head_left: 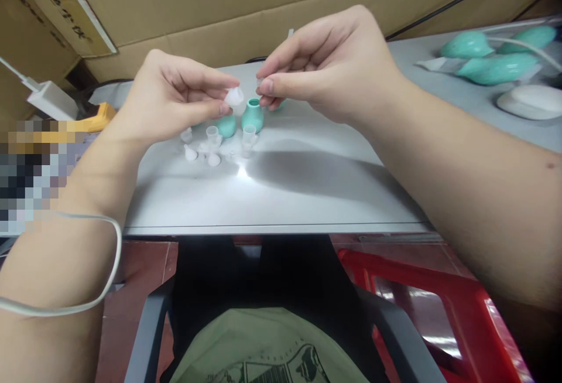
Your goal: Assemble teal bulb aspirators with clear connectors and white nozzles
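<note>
Between the thumb and fingers of my left hand point(175, 93) is a small white plastic cup-shaped piece point(235, 96), held above the table. My right hand point(325, 67) is pinched close to it on the right; a small translucent piece point(259, 83) shows at its fingertips, mostly hidden. Just below the hands stands a teal rubber bulb point(253, 116) with an open neck, and another teal bulb point(227, 127) sits left of it, partly covered. In front are translucent cup-like pieces point(213, 136), another such cup point(249, 134), and small white funnel-shaped pieces point(190, 153).
On the grey table point(272, 207), several teal bulbs point(496, 67) lie at the right beside a white rounded object point(529, 102). Cardboard point(219, 8) walls the back. A white cable point(118, 254) crosses my left forearm. A red stool point(421, 289) stands below the edge.
</note>
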Motion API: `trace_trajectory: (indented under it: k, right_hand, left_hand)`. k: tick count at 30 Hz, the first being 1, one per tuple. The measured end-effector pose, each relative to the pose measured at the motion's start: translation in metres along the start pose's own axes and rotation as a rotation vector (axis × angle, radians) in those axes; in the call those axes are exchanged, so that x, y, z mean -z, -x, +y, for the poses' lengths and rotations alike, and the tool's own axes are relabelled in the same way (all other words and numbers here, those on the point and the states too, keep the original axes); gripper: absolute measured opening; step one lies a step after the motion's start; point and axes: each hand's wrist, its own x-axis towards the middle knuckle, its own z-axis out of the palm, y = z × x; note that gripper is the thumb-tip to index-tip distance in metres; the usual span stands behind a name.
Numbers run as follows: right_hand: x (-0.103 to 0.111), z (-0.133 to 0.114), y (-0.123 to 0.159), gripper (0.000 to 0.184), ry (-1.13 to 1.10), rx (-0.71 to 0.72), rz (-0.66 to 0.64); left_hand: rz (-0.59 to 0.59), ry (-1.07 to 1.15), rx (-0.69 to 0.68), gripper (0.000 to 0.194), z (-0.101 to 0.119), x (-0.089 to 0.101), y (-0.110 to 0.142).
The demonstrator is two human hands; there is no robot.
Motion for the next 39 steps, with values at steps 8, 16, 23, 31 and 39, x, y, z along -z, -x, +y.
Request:
trace_trajectory:
  k: [8,16,23,31,39]
  right_hand:
    - [-0.005,0.0,0.007,0.039,0.049,0.057,-0.078]
    - [-0.006,0.002,0.009,0.022,0.08,0.104,-0.052]
    - [-0.01,-0.006,0.012,0.025,0.071,0.056,-0.051]
    - [-0.01,-0.015,0.014,0.02,0.13,0.004,-0.075]
    - [-0.003,-0.004,0.013,0.025,0.059,-0.055,-0.11]
  left_hand:
    - [-0.023,0.034,0.017,0.051,0.003,-0.006,0.0]
    - [-0.026,-0.021,-0.002,0.072,-0.001,-0.007,-0.001]
    - [0.037,-0.058,-0.088,0.063,-0.011,-0.006,0.001]
    - [0.044,-0.038,-0.1,0.06,-0.006,-0.011,-0.001]
    - [0.057,-0.097,-0.119,0.055,-0.013,-0.01,0.002]
